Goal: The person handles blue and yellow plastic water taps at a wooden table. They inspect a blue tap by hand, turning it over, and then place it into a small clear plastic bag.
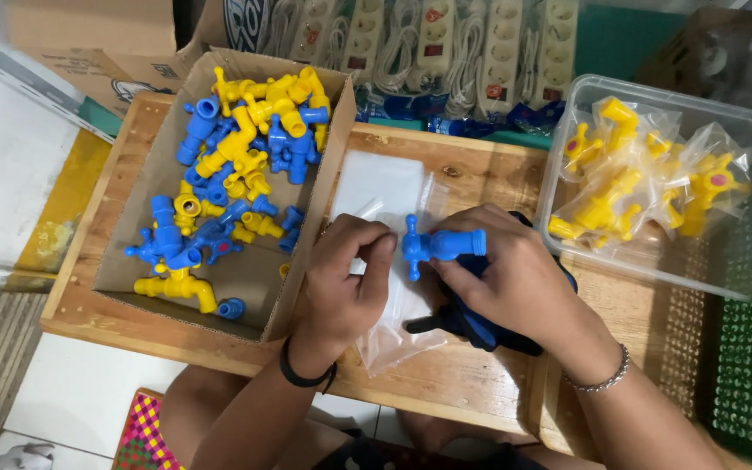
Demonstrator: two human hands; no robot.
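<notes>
My right hand (pixel 515 274) grips a blue plastic tap (pixel 439 245) by its spout; my left hand (pixel 352 270) pinches a clear bag (pixel 393 326) just beside it. The tap looks light and rigid, the bag thin and slippery.

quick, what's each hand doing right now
Left hand: closed, pinching the edge of a clear plastic bag.
Right hand: closed on a blue plastic tap.
</notes>
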